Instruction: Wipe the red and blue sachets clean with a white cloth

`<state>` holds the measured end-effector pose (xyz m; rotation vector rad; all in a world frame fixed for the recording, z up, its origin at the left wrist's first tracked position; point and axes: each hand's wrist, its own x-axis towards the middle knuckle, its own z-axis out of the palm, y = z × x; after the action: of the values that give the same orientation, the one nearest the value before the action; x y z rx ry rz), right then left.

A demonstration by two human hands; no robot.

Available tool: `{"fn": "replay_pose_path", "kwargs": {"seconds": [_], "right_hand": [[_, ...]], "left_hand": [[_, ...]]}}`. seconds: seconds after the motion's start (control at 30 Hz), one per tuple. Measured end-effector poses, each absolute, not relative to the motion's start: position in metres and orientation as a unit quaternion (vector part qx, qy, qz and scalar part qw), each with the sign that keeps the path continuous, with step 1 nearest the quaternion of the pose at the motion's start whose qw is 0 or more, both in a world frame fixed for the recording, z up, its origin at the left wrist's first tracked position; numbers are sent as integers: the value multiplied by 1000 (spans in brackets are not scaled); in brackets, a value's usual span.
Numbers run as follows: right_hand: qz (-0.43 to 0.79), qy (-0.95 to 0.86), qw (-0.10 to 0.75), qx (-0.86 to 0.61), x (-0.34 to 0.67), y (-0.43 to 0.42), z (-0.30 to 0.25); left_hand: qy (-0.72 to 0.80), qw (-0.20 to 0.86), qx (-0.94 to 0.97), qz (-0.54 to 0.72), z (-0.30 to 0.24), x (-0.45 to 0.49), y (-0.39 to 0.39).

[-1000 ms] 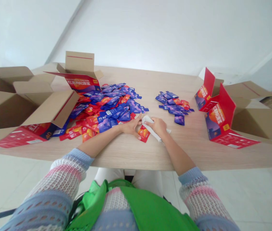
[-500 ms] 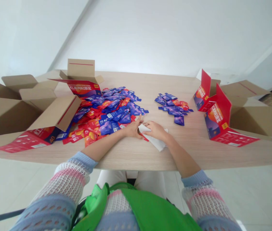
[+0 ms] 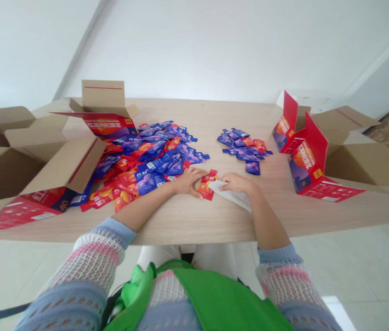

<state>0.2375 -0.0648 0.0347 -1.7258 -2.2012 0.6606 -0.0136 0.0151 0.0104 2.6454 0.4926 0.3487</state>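
Note:
A red sachet (image 3: 207, 185) with an orange print lies flat on the table between my hands. My left hand (image 3: 188, 182) rests at its left edge, thumb and fingers spread apart, with the fingertips touching or very near the sachet. In my right hand (image 3: 238, 183), closed fingers pinch a white sheet that looks like a wipe or tissue (image 3: 234, 195). One corner of the white sheet touches the sachet's right side, and the rest trails under my right wrist. Left of my left hand spreads a large mixed pile of blue and red sachets (image 3: 146, 181).
A smaller pile of mostly blue sachets (image 3: 244, 149) lies beyond my right hand. Open red cartons (image 3: 318, 184) stand at the right, and more open cartons (image 3: 108, 123) with raised flaps stand at the left. The table's front edge (image 3: 194, 241) is close to my body.
My right hand has drawn right with the white sheet, uncovering the red sachet. My left hand has shifted slightly left. The view has moved a little.

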Motion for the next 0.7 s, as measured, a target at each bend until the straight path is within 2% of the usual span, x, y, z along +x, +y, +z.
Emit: {"fn": "replay_pose_path", "kwargs": {"seconds": [0.1,0.17,0.33,0.43,0.7], "right_hand": [[149,-702,93,-691,250,-59,34],[86,-662,101,-737,257,-56,35],[18,-714,196,-672,256,-52,40],[22,-746,259,-613,241,-50,38],[181,-840,225,-459,205,-52,19]], "left_hand": [[172,190,960,111,10,-12,19],[176,182,961,111,8,-12,20],[201,178,955,122,6,-13,19],[219,178,952,119,7,-14,17],[221,173,954,109,3,-15,20]]}}
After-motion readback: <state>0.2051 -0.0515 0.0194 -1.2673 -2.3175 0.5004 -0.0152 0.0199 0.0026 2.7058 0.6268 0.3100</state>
